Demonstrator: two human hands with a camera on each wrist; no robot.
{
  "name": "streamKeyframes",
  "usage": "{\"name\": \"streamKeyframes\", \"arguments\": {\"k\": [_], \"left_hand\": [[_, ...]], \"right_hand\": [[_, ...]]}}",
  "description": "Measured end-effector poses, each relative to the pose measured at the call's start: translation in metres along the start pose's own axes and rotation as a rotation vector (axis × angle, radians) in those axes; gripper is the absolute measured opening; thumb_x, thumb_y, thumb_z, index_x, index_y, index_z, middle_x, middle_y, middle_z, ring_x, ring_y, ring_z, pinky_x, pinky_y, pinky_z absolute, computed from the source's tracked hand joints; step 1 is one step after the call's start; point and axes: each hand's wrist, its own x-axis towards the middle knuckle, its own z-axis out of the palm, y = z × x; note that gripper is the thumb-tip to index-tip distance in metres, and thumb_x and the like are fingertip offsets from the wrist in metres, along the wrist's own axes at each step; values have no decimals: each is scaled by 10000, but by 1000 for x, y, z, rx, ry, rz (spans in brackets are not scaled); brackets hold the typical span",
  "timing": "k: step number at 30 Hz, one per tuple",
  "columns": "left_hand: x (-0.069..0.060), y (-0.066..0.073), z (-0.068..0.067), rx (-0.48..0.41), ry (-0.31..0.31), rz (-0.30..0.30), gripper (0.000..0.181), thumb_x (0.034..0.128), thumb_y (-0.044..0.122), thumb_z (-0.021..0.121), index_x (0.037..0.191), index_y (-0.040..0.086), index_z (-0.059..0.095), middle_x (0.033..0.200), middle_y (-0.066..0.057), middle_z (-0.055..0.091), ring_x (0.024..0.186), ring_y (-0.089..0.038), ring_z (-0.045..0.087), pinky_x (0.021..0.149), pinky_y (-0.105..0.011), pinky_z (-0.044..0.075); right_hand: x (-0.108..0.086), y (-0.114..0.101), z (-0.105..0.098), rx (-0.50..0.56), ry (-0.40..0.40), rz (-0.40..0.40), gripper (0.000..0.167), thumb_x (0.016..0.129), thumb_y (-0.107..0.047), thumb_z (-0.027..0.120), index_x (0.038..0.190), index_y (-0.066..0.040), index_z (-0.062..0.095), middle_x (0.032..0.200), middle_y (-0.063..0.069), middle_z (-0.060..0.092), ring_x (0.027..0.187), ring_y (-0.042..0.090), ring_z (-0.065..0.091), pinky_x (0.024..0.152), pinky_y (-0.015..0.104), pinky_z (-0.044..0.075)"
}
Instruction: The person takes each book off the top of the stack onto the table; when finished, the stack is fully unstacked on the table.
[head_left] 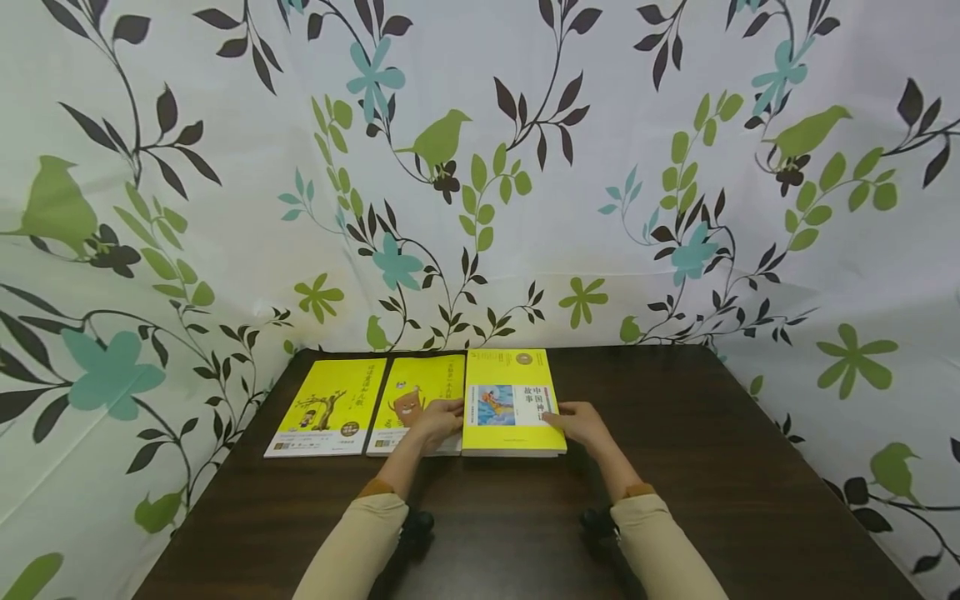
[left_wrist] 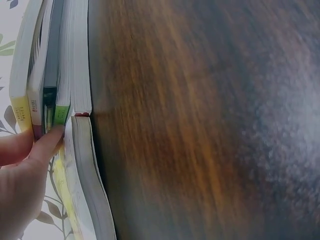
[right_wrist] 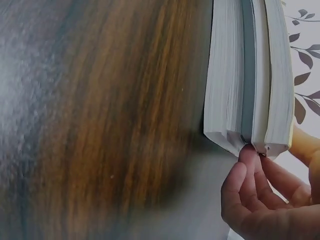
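Note:
A stack of several books, topped by a yellow-and-white one (head_left: pixel 510 400), lies flat on the dark table. My left hand (head_left: pixel 438 423) is at the stack's left side; in the left wrist view its fingers (left_wrist: pixel 47 142) touch the coloured spines (left_wrist: pixel 61 114). At the other side, my right hand (head_left: pixel 583 423) has its thumb over the top cover's edge and, in the right wrist view, curled fingers (right_wrist: pixel 250 175) against the page edges (right_wrist: pixel 225 75). Another yellow book (head_left: pixel 408 404) lies beside the stack, partly behind my left hand. Part of the fingers is hidden by the books.
A third yellow book (head_left: pixel 330 408) with a tree on its cover lies at the far left. The dark wooden table (head_left: pixel 675 433) ends at a patterned cloth (head_left: pixel 525 208) hanging behind and at both sides. Dark objects (head_left: pixel 416 529) sit beneath the wrists.

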Motion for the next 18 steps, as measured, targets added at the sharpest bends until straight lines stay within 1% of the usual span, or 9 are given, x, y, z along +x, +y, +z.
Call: {"name": "streamKeyframes", "arguments": {"k": [4,7,9,13,18], "left_hand": [[-3,2,-1,-19,-13,-5,567,924,-157,433,1473,-102,301,1515,-281,352,1409,-379,345,1093,-454,394],[-3,3,-1,-21,-6,-18,550,937,-143,438,1472,-92,319,1517,-268,358,1411,-372,349,1101,-462,384],[-3,3,-1,-7,4,-23,535,943,-134,445,1465,-91,335,1515,-264,363,1410,-368,352,1098,-462,388],[-3,3,0,27,33,-28,522,937,-132,461,1450,-88,369,1505,-254,384,1395,-355,386,1082,-441,414],[-2,4,2,71,61,-33,547,916,-122,501,1449,-52,400,1489,-227,424,1331,-297,475,1011,-361,470]], "right_hand": [[1,-2,1,-23,35,17,496,910,-243,692,1237,109,570,1009,201,666,772,204,627,773,360,521],[1,-2,1,-59,61,17,438,911,-236,684,1160,111,586,974,196,638,777,228,590,733,344,487],[1,-3,2,-71,78,21,413,913,-230,679,1136,106,588,970,197,626,786,239,574,713,333,470],[-3,-7,4,-72,112,41,400,925,-218,661,1157,95,570,983,201,609,776,232,571,662,284,453],[-7,-14,5,-18,156,36,424,935,-208,632,1223,86,531,1026,225,598,748,216,600,597,237,461]]}}
